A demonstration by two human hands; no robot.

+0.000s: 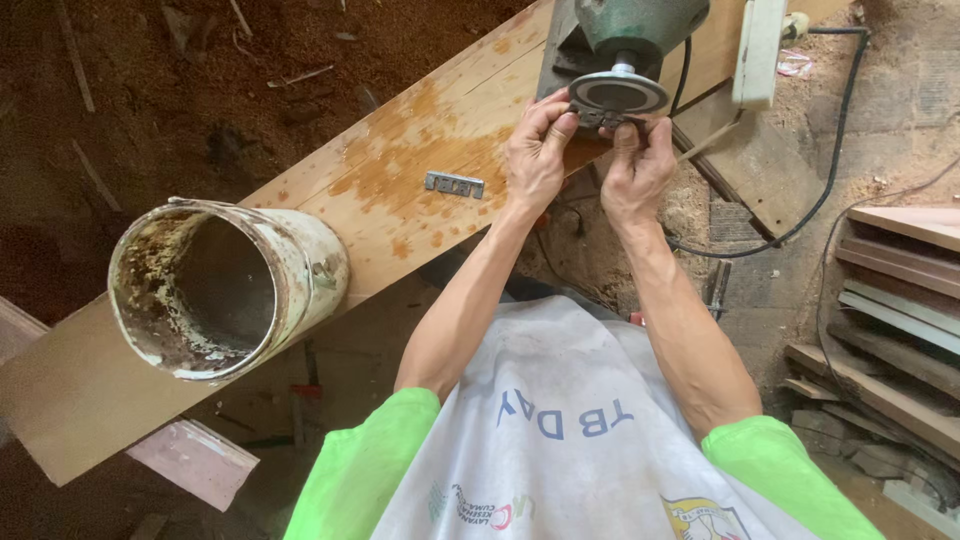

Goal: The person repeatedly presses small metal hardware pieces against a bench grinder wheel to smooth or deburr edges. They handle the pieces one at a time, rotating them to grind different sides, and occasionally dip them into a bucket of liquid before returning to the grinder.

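Metal glints at the top centre of the frame, where the left hand [537, 150] and right hand [635, 165] both pinch a small dark metal piece [603, 118] against the grinder disc [618, 93]. A grey hinge plate [454, 185] lies on the wooden worktop [400, 170], near a dirty white bucket [225, 285] at left.

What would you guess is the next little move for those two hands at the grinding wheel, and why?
Probably easing the small metal piece a touch further onto the grinding wheel. Both the left hand and right hand pinch it right at the wheel's lower edge, so it looks lined up there. A similar metal plate lies on the wooden board.
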